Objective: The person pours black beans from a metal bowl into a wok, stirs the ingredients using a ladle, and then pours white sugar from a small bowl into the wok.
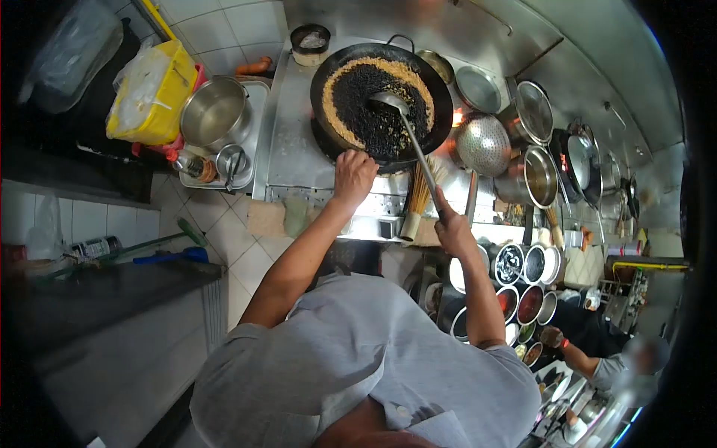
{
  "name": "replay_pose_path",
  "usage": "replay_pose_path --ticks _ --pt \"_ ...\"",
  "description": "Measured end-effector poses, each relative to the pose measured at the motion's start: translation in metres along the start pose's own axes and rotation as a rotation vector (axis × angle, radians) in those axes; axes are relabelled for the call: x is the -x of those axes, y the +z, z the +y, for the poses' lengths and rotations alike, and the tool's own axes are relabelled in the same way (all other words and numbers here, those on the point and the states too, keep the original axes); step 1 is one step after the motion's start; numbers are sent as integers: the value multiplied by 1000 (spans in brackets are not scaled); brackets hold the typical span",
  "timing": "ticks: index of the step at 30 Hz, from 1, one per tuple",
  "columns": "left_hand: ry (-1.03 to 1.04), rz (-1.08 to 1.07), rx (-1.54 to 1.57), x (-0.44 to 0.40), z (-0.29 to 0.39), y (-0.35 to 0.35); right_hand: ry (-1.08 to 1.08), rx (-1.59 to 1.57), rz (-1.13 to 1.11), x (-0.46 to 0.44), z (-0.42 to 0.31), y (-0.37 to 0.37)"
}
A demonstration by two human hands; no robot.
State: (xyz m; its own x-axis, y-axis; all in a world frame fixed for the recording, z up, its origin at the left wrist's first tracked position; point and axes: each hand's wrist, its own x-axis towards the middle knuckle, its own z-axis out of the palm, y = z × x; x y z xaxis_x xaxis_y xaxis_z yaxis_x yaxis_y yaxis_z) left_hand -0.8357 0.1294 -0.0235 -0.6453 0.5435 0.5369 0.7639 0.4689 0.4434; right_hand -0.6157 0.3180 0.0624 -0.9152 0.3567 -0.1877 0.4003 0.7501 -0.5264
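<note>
A large black wok (317, 97) sits on the stove, holding dark granular food (358, 97) ringed by a band of light brown crumbly food (337, 81). My left hand (355, 176) is closed on the wok's near rim, fingers curled over the edge. In my right hand (454, 233) is the dark grip of a long-handled ladle (415, 142). The ladle's bowl rests in the food near the wok's middle. Just below the wok, a bamboo wok brush (420, 198) lies between my two hands.
Flames (457, 117) show right of the wok beside a perforated strainer (483, 144). Several pots, including a steel pot (539, 177), stand further right. A big pot (215, 113) and yellow basket (153, 97) are left. A co-worker (605, 369) works near sauce containers (530, 302).
</note>
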Motion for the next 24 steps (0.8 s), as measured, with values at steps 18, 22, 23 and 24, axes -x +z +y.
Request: replay_pose_path --ticks 18,22,23,24 --pt "28 43 10 0 -3 -2 33 -478 -291 -222 -2 -76" --pt "23 14 1 0 -3 -1 3 -113 -380 -199 -38 -109" --pt "25 14 -7 -1 -4 -1 9 -116 -375 -201 -24 -105" --pt "26 12 -15 0 -4 0 -264 112 -283 -207 -1 -96"
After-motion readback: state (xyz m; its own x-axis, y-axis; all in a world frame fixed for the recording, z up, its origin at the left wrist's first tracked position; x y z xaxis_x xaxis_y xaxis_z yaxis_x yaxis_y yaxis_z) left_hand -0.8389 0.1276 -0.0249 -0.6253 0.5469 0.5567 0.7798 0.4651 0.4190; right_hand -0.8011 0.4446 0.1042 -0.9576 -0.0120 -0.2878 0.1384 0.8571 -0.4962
